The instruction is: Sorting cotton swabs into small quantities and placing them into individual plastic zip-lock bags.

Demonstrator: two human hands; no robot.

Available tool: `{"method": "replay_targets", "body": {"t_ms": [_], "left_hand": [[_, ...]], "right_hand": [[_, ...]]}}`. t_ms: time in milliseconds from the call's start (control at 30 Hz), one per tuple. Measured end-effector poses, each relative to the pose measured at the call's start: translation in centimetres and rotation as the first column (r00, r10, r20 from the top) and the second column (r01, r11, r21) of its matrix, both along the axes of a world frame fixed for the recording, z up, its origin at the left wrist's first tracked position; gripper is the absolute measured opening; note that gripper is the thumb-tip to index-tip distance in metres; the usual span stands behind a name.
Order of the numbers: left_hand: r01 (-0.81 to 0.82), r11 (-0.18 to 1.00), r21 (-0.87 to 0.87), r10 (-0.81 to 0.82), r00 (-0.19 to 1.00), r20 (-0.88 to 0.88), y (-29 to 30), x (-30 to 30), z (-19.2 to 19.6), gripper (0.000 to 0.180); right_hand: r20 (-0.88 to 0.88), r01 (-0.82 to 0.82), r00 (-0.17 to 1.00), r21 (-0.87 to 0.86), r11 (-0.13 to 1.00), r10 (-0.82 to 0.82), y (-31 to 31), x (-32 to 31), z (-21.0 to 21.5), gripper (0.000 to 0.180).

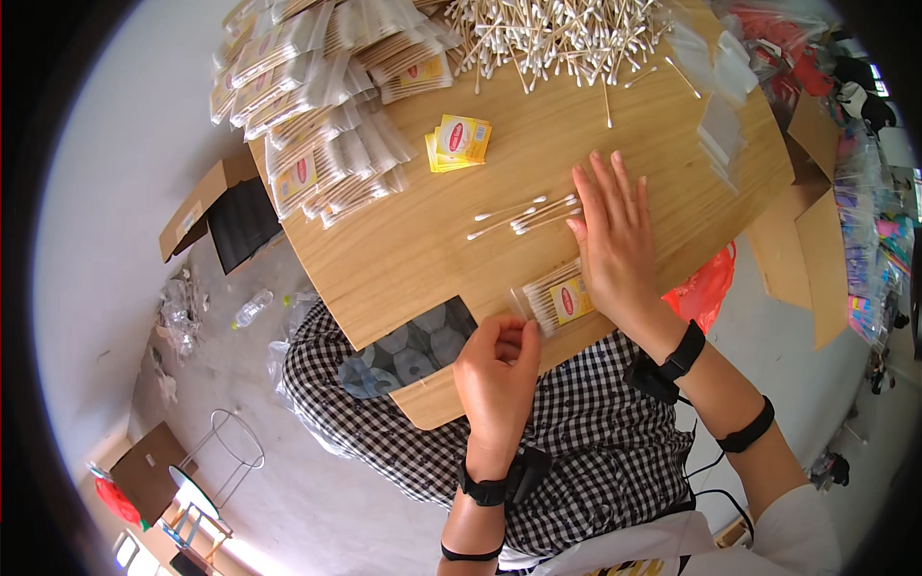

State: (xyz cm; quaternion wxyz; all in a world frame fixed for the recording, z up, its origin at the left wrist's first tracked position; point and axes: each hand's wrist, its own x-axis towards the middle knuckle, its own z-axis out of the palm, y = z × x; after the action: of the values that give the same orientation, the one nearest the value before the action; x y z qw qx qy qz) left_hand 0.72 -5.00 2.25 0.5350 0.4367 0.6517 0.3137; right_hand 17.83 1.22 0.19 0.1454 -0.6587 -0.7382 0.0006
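Observation:
My left hand (pixel 497 370) is closed in a pinch at the left end of a clear plastic bag of cotton swabs (pixel 543 305). A yellow and white card (pixel 569 301) with a red oval shows in that bag, which lies near the table's front edge. My right hand (pixel 617 250) lies flat with its fingers stretched out, just beyond the bag. It partly covers the bag's right end. By its thumb is a small group of loose cotton swabs (pixel 519 219), some with ends hidden by the hand.
A stack of yellow cards (pixel 459 142) sits mid-table. Filled swab bags (pixel 317 125) are piled at the far left, with a heap of loose swabs (pixel 567 38) at the back. Empty clear bags (pixel 718 134) lie at right. The wooden table (pixel 403 254) has a notch before my lap.

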Motion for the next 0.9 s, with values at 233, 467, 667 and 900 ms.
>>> {"method": "replay_targets", "body": {"t_ms": [233, 467, 667, 900], "left_hand": [[0.039, 0.993, 0.115, -0.019, 0.986, -0.169, 0.2, -0.2, 1.4, 0.008], [0.175, 0.824, 0.539, -0.052, 0.970, -0.236, 0.9, -2.0, 3.6, 0.013], [0.052, 0.867, 0.495, -0.056, 0.998, -0.007, 0.3, -2.0, 2.8, 0.020], [0.001, 0.884, 0.467, -0.052, 0.994, 0.097, 0.1, -1.8, 1.3, 0.027]], "right_hand": [[-0.382, -0.054, 0.919, 0.119, 0.991, 0.095, -0.7, 1.1, 0.0, 0.046], [-0.824, -0.313, 0.558, -0.103, 0.944, 0.095, -3.0, -1.1, 5.9, 0.046], [-0.907, -0.371, 0.417, -0.110, 0.922, 0.060, -3.7, -1.7, 4.3, 0.022], [-0.922, -0.296, 0.383, -0.070, 0.953, 0.052, -4.6, -2.2, 3.7, 0.016]]}}
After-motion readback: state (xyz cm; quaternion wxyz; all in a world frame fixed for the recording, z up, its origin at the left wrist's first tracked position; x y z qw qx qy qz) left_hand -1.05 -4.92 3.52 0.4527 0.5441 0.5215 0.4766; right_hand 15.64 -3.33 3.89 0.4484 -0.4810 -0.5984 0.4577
